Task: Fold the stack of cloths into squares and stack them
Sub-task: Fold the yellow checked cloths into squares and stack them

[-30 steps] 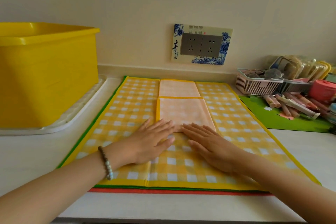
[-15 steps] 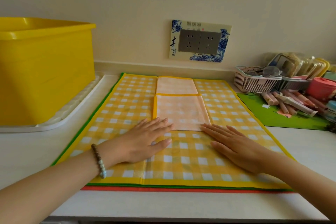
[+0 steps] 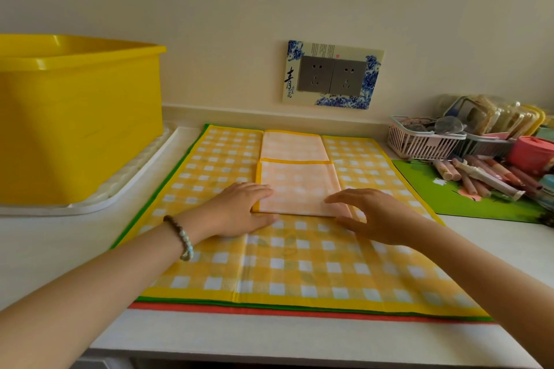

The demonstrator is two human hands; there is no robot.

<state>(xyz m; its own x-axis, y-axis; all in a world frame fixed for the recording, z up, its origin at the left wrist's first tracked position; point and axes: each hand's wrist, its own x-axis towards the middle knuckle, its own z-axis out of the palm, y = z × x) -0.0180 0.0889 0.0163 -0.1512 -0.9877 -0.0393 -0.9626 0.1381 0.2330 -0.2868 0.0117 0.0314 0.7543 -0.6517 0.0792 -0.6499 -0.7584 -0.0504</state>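
At the near edge of the counter (image 3: 269,338) the unfolded cloths lie flat in one pile, the yellow checked cloth (image 3: 299,263) on top with green and red borders (image 3: 269,310) showing beneath; the pile doubles as a working surface. On its middle lies the folded cloth (image 3: 296,189), pale side up, its near half doubled over towards the wall. The left hand (image 3: 239,210) curls its fingers over the near left corner with the thumb along the near edge, pinching it, probably to keep the layers aligned. The right hand (image 3: 374,216) arches over the near right corner; whether it grips or only touches I cannot tell. Beyond, a single-layer tail (image 3: 292,145) remains to fold. To the left, a yellow tub (image 3: 78,117) sits on a white tray (image 3: 126,186), clear of the work.
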